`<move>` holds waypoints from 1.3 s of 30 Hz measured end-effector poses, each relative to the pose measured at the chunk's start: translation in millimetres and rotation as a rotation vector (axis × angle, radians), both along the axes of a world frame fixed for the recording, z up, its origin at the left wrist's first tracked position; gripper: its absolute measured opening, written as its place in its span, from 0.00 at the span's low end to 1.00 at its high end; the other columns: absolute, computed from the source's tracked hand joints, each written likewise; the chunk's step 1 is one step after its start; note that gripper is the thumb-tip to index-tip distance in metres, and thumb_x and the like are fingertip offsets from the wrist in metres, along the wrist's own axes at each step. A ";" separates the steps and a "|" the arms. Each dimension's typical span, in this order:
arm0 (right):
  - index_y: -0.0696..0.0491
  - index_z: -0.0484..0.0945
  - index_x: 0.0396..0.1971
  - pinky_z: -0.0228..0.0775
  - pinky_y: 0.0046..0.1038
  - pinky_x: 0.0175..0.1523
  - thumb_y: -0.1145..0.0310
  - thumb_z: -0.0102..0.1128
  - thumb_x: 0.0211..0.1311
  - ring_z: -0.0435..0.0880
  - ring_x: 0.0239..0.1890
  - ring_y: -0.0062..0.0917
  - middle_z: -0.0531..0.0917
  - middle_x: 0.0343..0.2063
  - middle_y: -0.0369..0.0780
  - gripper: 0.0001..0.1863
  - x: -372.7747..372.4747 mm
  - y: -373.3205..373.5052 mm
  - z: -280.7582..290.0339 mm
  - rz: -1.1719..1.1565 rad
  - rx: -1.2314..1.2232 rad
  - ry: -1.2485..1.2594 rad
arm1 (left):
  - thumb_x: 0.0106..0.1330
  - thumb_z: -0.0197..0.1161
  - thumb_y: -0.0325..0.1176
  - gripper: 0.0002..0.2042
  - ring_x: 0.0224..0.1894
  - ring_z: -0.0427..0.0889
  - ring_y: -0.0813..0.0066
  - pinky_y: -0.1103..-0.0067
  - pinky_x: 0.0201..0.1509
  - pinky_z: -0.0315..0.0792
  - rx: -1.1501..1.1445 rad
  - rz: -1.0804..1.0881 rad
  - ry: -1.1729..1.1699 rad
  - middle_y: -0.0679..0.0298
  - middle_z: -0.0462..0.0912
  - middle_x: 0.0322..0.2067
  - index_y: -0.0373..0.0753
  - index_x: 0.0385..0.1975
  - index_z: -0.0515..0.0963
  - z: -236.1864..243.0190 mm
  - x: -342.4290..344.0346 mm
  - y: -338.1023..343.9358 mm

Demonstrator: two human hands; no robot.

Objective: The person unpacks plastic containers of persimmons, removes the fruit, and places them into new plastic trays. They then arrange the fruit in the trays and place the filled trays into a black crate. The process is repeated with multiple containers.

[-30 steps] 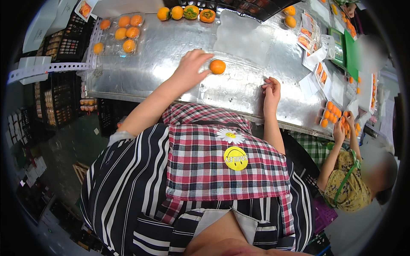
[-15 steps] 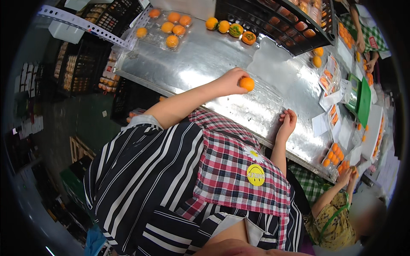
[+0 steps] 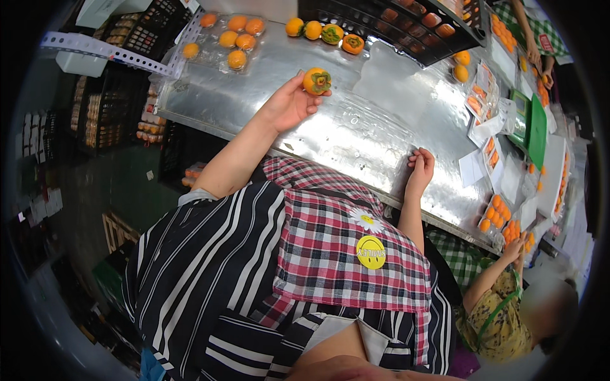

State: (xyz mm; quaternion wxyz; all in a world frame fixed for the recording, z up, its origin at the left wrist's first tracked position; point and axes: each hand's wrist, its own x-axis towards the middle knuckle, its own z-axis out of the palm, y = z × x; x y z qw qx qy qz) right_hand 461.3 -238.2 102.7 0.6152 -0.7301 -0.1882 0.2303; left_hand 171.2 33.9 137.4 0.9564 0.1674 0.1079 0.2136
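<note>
My left hand (image 3: 289,108) is raised over the metal table (image 3: 241,95), its fingers closed round an orange persimmon (image 3: 316,81). The fruit's green-brown leafy calyx faces up. By the table's near edge my right hand (image 3: 420,171) rests with loosely bent fingers slightly apart and nothing visible in them. Beyond the left hand a row of several persimmons (image 3: 332,33) lies along the back, some calyx up. At the far left, more persimmons (image 3: 236,60) sit in clear plastic trays. Clear plastic (image 3: 356,117) lies flat on the metal between my hands.
A black crate (image 3: 438,51) of packed fruit stands at the back right. Two persimmons (image 3: 461,66), fruit packs (image 3: 478,101) and a green device (image 3: 528,130) are to the right. A co-worker (image 3: 502,305) handles fruit at the lower right; another person's hands (image 3: 534,54) show at the upper right.
My left hand has moved left and away from me, turning the persimmon so its calyx now shows. My right hand stays near the edge, its fingers slightly shifted.
</note>
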 end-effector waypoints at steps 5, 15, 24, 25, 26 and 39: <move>0.58 0.74 0.44 0.67 0.17 0.35 0.76 0.46 0.67 0.74 0.31 0.16 0.79 0.36 0.38 0.09 0.6 0.8 -1.3 -0.003 0.009 0.011 | 0.63 0.61 0.31 0.23 0.41 0.78 0.73 0.78 0.45 0.74 0.816 0.154 0.633 0.57 0.75 0.47 0.39 0.58 0.67 18.2 15.3 -3.9; 0.58 0.74 0.43 0.66 0.17 0.35 0.76 0.46 0.67 0.74 0.31 0.15 0.79 0.35 0.38 0.09 -0.5 0.1 4.3 -0.003 0.000 0.016 | 0.56 0.65 0.29 0.26 0.57 0.70 0.55 0.69 0.61 0.66 1.677 0.244 0.889 0.56 0.70 0.53 0.38 0.56 0.69 -24.0 28.6 38.0; 0.57 0.74 0.44 0.66 0.17 0.34 0.74 0.43 0.69 0.74 0.30 0.15 0.79 0.34 0.38 0.11 0.8 -0.4 4.8 -0.019 -0.010 0.039 | 0.64 0.57 0.33 0.13 0.40 0.77 0.76 0.81 0.43 0.70 1.035 0.456 1.002 0.63 0.78 0.39 0.35 0.45 0.75 -47.1 -20.5 42.3; 0.57 0.73 0.45 0.67 0.17 0.34 0.74 0.43 0.69 0.74 0.30 0.15 0.79 0.34 0.38 0.11 1.7 -0.8 4.4 -0.032 -0.003 0.055 | 0.65 0.56 0.33 0.11 0.36 0.76 0.79 0.83 0.40 0.69 0.892 0.361 0.982 0.65 0.79 0.35 0.36 0.43 0.76 -46.1 -32.9 39.9; 0.58 0.73 0.46 0.67 0.17 0.34 0.73 0.43 0.69 0.75 0.30 0.15 0.79 0.34 0.38 0.11 0.7 4.3 13.7 -0.048 -0.031 0.100 | 0.66 0.55 0.34 0.10 0.33 0.76 0.83 0.86 0.36 0.68 0.747 0.268 0.957 0.67 0.79 0.32 0.36 0.41 0.77 -44.3 -39.1 33.4; 0.58 0.70 0.54 0.68 0.19 0.40 0.72 0.60 0.57 0.75 0.38 0.16 0.78 0.38 0.36 0.23 43.9 90.0 24.7 0.126 -0.157 0.107 | 0.65 0.56 0.38 0.17 0.32 0.77 0.80 0.83 0.35 0.71 0.859 -0.367 0.887 0.65 0.79 0.31 0.35 0.50 0.73 -6.6 22.9 -35.1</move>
